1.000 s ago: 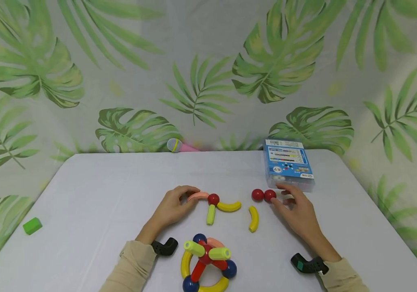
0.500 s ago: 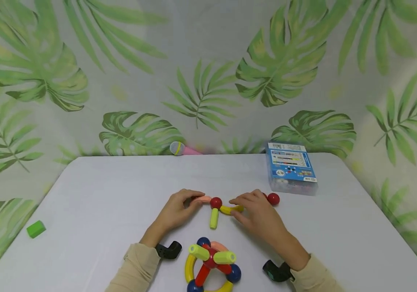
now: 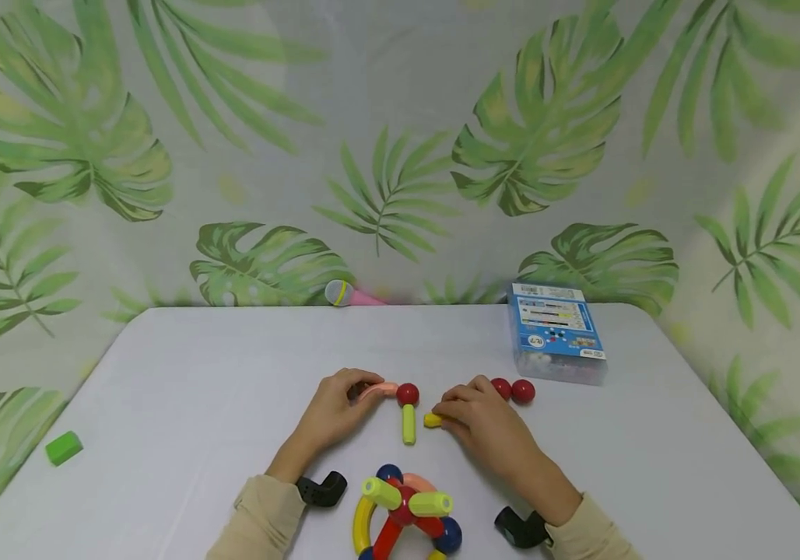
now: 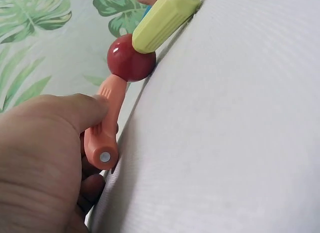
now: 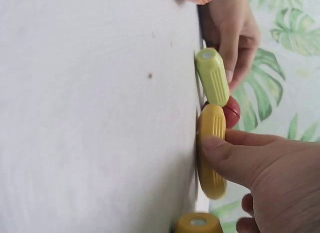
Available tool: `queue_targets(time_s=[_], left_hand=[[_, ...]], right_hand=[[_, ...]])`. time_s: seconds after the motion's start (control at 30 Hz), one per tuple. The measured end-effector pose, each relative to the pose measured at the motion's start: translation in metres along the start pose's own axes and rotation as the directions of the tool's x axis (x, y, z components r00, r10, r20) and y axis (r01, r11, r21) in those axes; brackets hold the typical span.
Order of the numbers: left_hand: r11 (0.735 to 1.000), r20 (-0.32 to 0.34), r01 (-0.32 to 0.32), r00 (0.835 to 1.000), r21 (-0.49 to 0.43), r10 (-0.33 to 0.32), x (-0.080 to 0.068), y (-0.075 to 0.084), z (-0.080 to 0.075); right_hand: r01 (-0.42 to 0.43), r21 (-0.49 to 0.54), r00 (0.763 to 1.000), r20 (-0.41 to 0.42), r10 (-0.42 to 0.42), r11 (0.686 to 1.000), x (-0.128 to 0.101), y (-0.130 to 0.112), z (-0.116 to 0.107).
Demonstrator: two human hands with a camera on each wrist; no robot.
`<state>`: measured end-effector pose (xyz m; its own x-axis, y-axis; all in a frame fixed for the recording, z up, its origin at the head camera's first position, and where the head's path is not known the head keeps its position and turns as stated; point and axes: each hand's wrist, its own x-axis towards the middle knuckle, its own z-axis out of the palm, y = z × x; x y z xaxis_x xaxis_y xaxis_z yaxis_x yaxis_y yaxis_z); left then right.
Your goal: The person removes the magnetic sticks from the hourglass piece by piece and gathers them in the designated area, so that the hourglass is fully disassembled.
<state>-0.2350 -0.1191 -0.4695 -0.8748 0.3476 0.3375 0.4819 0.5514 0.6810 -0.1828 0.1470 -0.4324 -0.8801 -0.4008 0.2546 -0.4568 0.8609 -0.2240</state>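
On the worktop (image 3: 232, 350), right of the light-green rod (image 3: 409, 425) and apart from it, the yellow curved piece (image 5: 212, 124) is pinched between thumb and fingers of the right hand (image 3: 489, 428), its long axis roughly left to right, its visible end pointing left. The left hand (image 3: 337, 408) pinches the salmon curved piece (image 4: 114, 95), which runs rightward to the red ball (image 3: 408, 394), while the rod points near from this ball. Both curved pieces should be light, stiff and slightly slippery, I judge, so the ribbed middle seems the best place for holding.
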Motion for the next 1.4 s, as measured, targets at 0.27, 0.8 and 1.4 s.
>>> queue_targets(time_s=[0.27,0.8,1.4], left_hand=[[1.000,-0.013,0.016,1.000,0.005,-0.016,0.000,0.000,-0.002],[0.999,-0.006,0.033,0.999,-0.006,-0.033,-0.002,0.000,0.002],[0.999,0.009,0.046,0.999,-0.016,-0.046,-0.001,0.001,0.001]], right_hand=[[-0.069,0.018,0.997,0.030,0.068,0.997,-0.004,0.004,-0.006],[-0.165,0.002,0.986,0.017,0.165,0.986,-0.007,-0.004,-0.002],[-0.227,0.031,0.971,0.079,0.224,0.973,-0.012,-0.010,-0.014]])
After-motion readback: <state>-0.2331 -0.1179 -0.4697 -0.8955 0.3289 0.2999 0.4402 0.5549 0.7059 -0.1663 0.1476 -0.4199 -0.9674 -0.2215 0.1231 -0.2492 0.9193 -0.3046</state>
